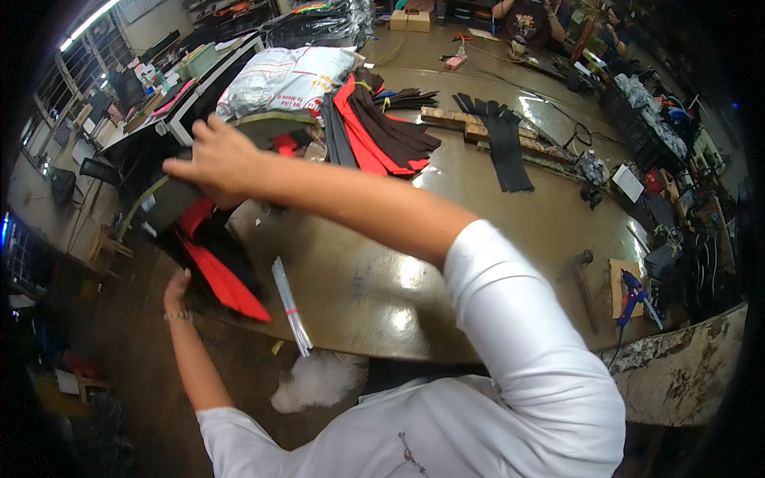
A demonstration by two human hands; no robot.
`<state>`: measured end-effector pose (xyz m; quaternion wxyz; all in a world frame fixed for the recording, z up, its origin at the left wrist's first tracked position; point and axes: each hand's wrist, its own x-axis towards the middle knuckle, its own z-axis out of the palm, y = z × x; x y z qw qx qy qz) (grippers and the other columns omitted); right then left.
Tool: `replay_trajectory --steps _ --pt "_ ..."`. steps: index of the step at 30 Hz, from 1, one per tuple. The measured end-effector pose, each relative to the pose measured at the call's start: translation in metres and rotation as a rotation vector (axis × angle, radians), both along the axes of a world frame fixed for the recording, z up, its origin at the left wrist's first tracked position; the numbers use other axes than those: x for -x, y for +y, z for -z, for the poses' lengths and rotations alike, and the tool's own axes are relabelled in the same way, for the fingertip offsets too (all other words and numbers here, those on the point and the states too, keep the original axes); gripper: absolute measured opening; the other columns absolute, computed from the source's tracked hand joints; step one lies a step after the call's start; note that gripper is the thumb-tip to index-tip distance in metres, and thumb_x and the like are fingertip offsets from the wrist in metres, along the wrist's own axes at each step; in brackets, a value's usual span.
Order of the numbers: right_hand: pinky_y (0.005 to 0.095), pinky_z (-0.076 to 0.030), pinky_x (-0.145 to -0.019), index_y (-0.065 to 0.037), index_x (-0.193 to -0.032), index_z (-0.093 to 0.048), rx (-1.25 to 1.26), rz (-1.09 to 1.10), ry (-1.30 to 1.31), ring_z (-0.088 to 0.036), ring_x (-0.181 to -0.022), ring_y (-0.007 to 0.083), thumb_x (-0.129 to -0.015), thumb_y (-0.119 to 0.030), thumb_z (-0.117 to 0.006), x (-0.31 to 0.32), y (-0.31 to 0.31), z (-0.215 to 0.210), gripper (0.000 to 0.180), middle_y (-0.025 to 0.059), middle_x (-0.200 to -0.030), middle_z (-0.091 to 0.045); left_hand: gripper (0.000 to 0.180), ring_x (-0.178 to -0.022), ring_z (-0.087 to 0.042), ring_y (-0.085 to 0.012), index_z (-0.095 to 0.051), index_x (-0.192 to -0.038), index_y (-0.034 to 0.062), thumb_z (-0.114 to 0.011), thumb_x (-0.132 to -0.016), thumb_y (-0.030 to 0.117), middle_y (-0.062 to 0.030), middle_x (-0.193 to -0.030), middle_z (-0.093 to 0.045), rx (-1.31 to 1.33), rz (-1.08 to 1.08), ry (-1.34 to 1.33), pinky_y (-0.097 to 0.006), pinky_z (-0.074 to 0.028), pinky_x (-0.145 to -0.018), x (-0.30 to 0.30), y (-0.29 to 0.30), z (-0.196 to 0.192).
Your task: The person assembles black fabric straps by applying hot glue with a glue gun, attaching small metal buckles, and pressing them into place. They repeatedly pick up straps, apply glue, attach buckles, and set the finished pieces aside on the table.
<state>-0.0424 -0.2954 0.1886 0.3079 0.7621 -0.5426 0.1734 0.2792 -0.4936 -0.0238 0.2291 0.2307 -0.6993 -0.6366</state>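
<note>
Both my arms reach to the left end of the brown table. My right hand (215, 163) is over a dark curved piece with an olive edge (167, 199), its fingers apart. Below it hang flat red and black strips (227, 279), blurred in part. Beside their lower left side is my left hand (176, 293), lower than the right; its fingers are partly hidden, so I cannot tell whether it grips them. A bundle of pale translucent sticks (292, 311) with a red band lies near the table's front edge.
A fanned pile of red, black and brown strips (378, 131) lies beside a white printed plastic bag (287, 80). More black strips (504, 143) drape over wooden bars (454, 118). A hammer (584, 291) and blue glue gun (632, 299) are at right. Other people (550, 24) sit far off.
</note>
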Motion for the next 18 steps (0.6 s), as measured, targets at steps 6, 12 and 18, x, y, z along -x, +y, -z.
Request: replay_trajectory --steps 6,12,18 --pt "0.0416 -0.036 -0.085 -0.026 -0.123 -0.055 0.177 0.137 -0.052 -0.054 -0.101 0.0308 -0.063 -0.029 -0.073 0.045 0.067 -0.068 0.063 0.0093 -0.086 -0.067 0.085 -0.13 -0.046 -0.0252 -0.042 -0.141 -0.0021 -0.074 -0.078 0.045 -0.0103 -0.138 -0.052 -0.019 0.199 0.334 -0.04 -0.031 -0.113 0.074 -0.045 -0.072" --pt "0.0449 -0.04 -0.083 -0.017 -0.13 -0.05 0.194 0.352 -0.199 -0.058 -0.096 0.0354 -0.06 -0.022 -0.072 0.104 0.201 -0.079 0.073 0.0144 -0.084 -0.069 0.071 -0.124 -0.052 -0.0225 -0.037 -0.143 -0.0015 -0.064 -0.083 0.022 -0.0099 -0.137 -0.051 -0.342 0.311 0.313 -0.035 -0.039 -0.108 0.205 0.095 -0.161" --pt "0.0417 -0.04 -0.085 -0.019 -0.134 -0.047 0.053 0.794 -0.355 -0.054 -0.095 0.0335 -0.055 -0.023 -0.08 0.14 0.329 0.001 0.085 0.0122 -0.094 -0.063 0.072 -0.103 -0.06 -0.013 -0.039 -0.141 -0.0007 -0.073 -0.084 0.028 -0.0086 -0.126 -0.057 -0.177 0.766 -0.189 -0.027 -0.05 -0.088 0.329 0.222 -0.141"
